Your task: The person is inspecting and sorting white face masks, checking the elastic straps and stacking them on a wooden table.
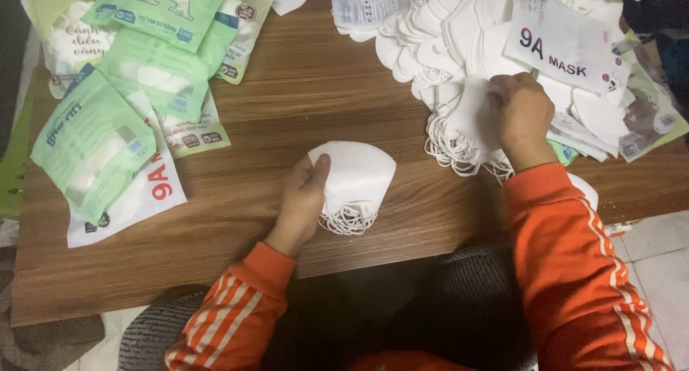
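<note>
My left hand (300, 199) gripped a small stack of white folded face masks (355, 177) by its left edge, thumb on top and fingers underneath, holding it just above the wooden table (301, 91) so the layers stayed squared and the elastic ear loops (348, 220) hung free at the bottom instead of tangling. My right hand (524, 116) lay knuckles-up on the big heap of loose white masks (445, 48) at the table's far right, fingers curled down into the pile; whether they had pinched a mask I could not tell, since the back of the hand hid the fingertips. Both of my sleeves were orange with white stripes. A white printed pouch (567, 44) rested tilted on top of the heap, just beyond my right hand, with more flat pouches spilling off the right edge. Well apart, across a bare stretch of wood, green and white sealed mask packets (136, 77) lay overlapped at the far left, kept clear of the loose stock.
</note>
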